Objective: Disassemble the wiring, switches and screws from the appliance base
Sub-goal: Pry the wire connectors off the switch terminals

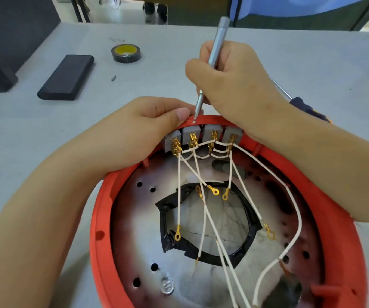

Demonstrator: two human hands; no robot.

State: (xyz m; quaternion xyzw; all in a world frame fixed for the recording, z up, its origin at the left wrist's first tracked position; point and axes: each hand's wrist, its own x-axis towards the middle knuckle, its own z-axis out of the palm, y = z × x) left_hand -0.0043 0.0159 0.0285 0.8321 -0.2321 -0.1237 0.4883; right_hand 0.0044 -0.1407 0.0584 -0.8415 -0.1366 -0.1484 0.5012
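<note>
A round red appliance base lies upside down in front of me, its metal inner plate showing. Several grey switches sit in a row at its far rim, with gold terminals and white wires trailing across the plate to loose ring lugs. My left hand grips the rim at the leftmost switches, thumb on the red edge. My right hand holds a slim silver screwdriver like a pen, its tip pressed onto the rim just above the second switch.
On the grey table behind the base lie a black rectangular block, a roll of black tape with a yellow core and a small loose screw. A second screwdriver with a dark handle lies under my right forearm.
</note>
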